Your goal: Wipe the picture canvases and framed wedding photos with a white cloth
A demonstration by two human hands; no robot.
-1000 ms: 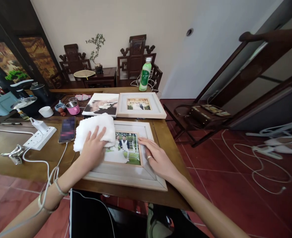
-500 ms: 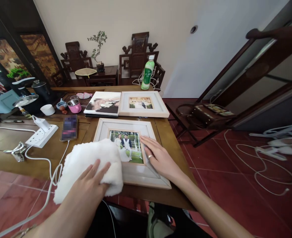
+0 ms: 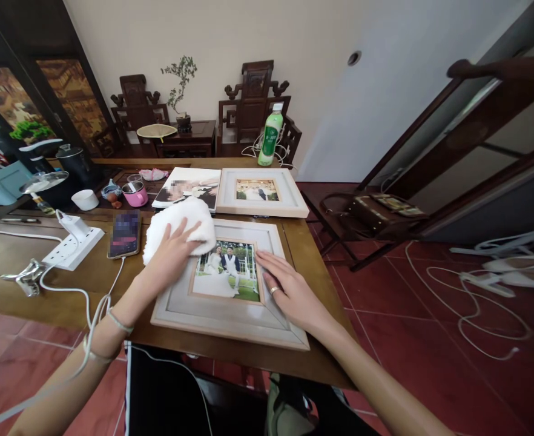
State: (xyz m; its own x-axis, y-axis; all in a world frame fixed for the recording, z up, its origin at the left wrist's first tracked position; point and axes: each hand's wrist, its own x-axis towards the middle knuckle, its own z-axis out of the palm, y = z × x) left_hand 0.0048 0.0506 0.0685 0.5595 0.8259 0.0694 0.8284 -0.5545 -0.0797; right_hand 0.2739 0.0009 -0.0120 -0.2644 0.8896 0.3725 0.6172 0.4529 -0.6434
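Observation:
A pale wooden picture frame [image 3: 230,321] with a wedding photo lies flat at the near edge of the wooden table [image 3: 307,254]. My left hand [image 3: 169,254] presses a fluffy white cloth [image 3: 176,221] onto the frame's far left corner, fingers spread over the cloth. My right hand [image 3: 289,290], wearing a ring, lies flat and open on the frame's right border, steadying it.
Behind it lie a second framed photo [image 3: 262,194] and a photo print [image 3: 187,188]. A phone [image 3: 124,233], a white power strip [image 3: 74,245] with cables, a pink cup [image 3: 134,194] and a green bottle [image 3: 269,136] are on the table. Cables trail over the red tile floor at right.
My left hand swept the cloth from the frame's upper left down to the near left corner, then back up to the far left corner. The right hand stayed put.

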